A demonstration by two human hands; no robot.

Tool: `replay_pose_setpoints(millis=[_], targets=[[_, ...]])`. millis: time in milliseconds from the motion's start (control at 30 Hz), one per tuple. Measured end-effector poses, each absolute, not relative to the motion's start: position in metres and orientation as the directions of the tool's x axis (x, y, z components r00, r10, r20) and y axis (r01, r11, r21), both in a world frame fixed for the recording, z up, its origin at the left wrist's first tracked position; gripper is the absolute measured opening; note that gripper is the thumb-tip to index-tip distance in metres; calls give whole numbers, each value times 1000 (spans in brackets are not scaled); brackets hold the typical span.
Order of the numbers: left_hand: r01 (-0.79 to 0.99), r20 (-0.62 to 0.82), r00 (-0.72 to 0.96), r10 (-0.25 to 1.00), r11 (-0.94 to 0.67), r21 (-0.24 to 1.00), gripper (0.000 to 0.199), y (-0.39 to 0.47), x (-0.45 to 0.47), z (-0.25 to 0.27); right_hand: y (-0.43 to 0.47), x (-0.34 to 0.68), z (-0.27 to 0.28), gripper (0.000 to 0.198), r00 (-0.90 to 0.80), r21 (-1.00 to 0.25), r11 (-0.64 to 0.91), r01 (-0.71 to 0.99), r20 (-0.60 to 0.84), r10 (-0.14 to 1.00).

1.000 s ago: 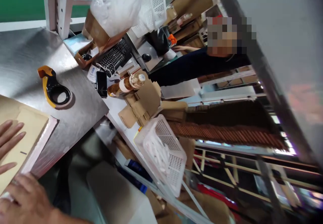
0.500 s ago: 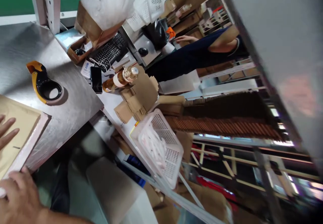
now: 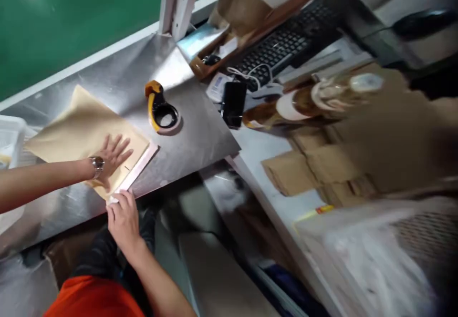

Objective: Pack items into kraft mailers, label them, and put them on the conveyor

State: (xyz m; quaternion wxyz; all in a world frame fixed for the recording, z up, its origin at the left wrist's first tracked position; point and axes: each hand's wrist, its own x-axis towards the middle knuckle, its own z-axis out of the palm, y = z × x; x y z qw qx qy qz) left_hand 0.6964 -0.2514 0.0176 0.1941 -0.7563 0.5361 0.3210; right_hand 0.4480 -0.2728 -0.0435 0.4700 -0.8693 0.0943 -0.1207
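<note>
A tan kraft paper piece, envelope-like, with a pinkish-white strip along its near right edge, lies on the metal table. My left hand, a watch on its wrist, rests flat on it with fingers spread. At the strip's lower end, my right hand has its fingers closed on the edge, where a small white bit shows between them. A yellow-and-black tape dispenser with a roll of tape sits just beyond, touched by neither hand.
The metal table ends at a gap before a white desk. On that desk are a phone, a keyboard, a bottle and flattened cardboard. A white plastic container stands at far left.
My view has swung left and down, so both hands and the whole paper now show. The left hand still lies on the paper; the right hand is still at its edge.
</note>
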Motion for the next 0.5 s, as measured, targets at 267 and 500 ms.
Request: replay_pose_setpoints(millis=[267,500], targets=[[-917,-686,258,-680,-396,48,138,-261,692,14,-364,387,5,23,793,-954,-261,-151,40,-607],[-945,-649,171,-741,-311,106,147,-263,679,36,-623,245,18,45,106,-668,-295,-683,308,-945]])
